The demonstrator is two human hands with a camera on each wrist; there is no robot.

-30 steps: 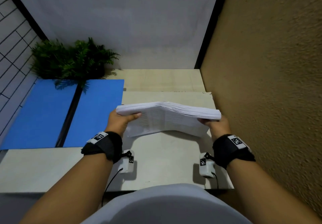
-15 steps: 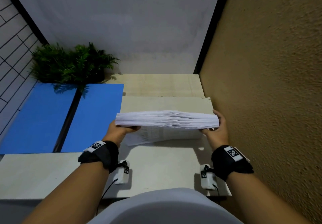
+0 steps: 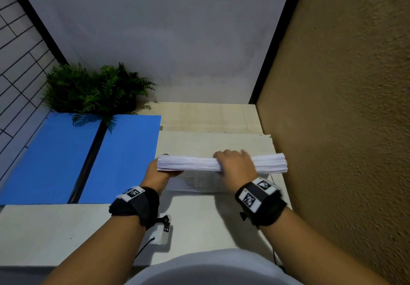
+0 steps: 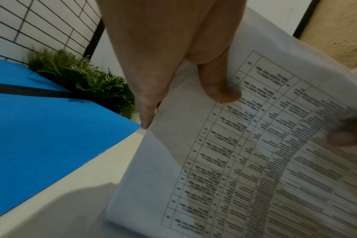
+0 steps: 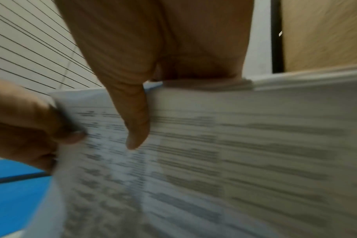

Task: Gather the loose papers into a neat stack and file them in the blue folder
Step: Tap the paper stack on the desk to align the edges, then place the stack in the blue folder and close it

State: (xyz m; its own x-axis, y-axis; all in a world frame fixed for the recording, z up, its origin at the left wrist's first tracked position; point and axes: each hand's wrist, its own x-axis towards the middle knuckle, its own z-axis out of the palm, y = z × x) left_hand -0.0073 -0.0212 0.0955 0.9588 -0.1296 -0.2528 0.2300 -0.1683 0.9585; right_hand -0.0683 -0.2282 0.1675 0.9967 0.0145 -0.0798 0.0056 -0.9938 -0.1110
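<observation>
A thick stack of white printed papers [image 3: 193, 163] stands on its long edge on the pale table [image 3: 66, 229], its printed face toward me. My left hand [image 3: 158, 170] pinches the stack's left end, thumb on the printed face [image 4: 220, 90]. My right hand [image 3: 235, 165] grips over the top edge near the middle, thumb down the front [image 5: 137, 128]. The papers [image 5: 234, 153] fill the right wrist view, blurred. The blue folder [image 3: 119, 158] lies open flat to the left, with a black spine down its middle.
A green fern [image 3: 93, 89] sits at the table's back left, overhanging the folder. A rough tan wall [image 3: 343, 129] runs close along the table's right side. A tiled wall [image 3: 17, 67] is on the left, a white wall behind.
The stack has come down from a sagging hold to stand on edge on the table. My right hand slid from the stack's right end to the middle of its top edge.
</observation>
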